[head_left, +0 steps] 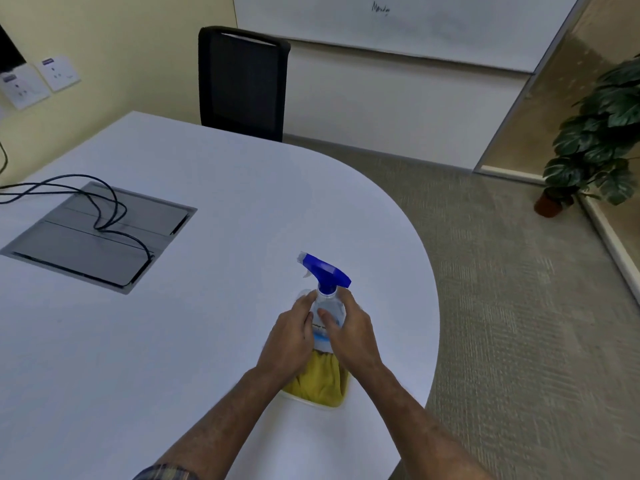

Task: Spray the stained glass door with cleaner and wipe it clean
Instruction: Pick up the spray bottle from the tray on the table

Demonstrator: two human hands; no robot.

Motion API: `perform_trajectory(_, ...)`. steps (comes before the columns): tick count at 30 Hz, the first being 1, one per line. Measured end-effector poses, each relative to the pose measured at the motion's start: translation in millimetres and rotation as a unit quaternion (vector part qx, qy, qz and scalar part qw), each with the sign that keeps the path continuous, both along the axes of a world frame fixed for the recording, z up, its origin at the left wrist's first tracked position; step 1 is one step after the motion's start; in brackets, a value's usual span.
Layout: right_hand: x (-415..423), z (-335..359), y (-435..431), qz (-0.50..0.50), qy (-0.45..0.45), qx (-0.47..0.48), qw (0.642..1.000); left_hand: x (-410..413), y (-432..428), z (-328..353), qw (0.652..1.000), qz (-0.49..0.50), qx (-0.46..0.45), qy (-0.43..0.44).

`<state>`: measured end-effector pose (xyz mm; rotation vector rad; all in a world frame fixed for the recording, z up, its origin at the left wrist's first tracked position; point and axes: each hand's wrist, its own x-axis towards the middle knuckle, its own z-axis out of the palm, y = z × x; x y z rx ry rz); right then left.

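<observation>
A clear spray bottle [327, 304] with a blue trigger head stands upright on the white table [214, 188], near its rounded right edge. My left hand [292, 332] wraps the bottle's left side and my right hand [349, 329] its right side, fingers curled around the body. Just behind the bottle, toward me, a yellow cloth [320, 381] lies bunched on the table, partly under my wrists. A glass partition [568, 84] with a metal frame stands at the far right of the room.
A grey cable hatch [97, 233] with black cables sits in the table at the left. A black chair [242, 81] stands behind the table. A potted plant [595, 133] is on the carpet at the right, by the glass. A whiteboard [398, 22] hangs on the back wall.
</observation>
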<state>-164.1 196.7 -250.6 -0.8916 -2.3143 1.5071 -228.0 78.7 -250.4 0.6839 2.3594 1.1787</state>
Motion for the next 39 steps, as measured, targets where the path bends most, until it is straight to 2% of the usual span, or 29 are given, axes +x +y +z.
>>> perform_trajectory(7, -7, -10, 11, 0.022, 0.016, -0.042, 0.999, 1, 3, -10, 1.000, 0.021, -0.004, -0.006)
perform_trajectory(14, -3, 4, 5, 0.021, 0.049, -0.043, 0.998, -1, -1, 5, 1.000, 0.002, -0.009, -0.009)
perform_trajectory(17, 1, 23, 2, 0.029, 0.075, -0.053, 0.995, -4, -7, 28, 1.000, 0.001, 0.004, -0.005)
perform_trajectory(25, 28, 97, -11, 0.048, 0.127, -0.034, 0.990, 1, -28, 107, 0.991, -0.068, 0.117, 0.010)
perform_trajectory(33, 80, 170, -22, 0.021, 0.165, -0.011, 0.986, 33, -33, 182, 0.973, -0.168, 0.159, 0.021)
perform_trajectory(39, 142, 218, -18, -0.040, 0.220, 0.010, 0.975, 81, -17, 228, 0.952, -0.239, 0.190, 0.029)
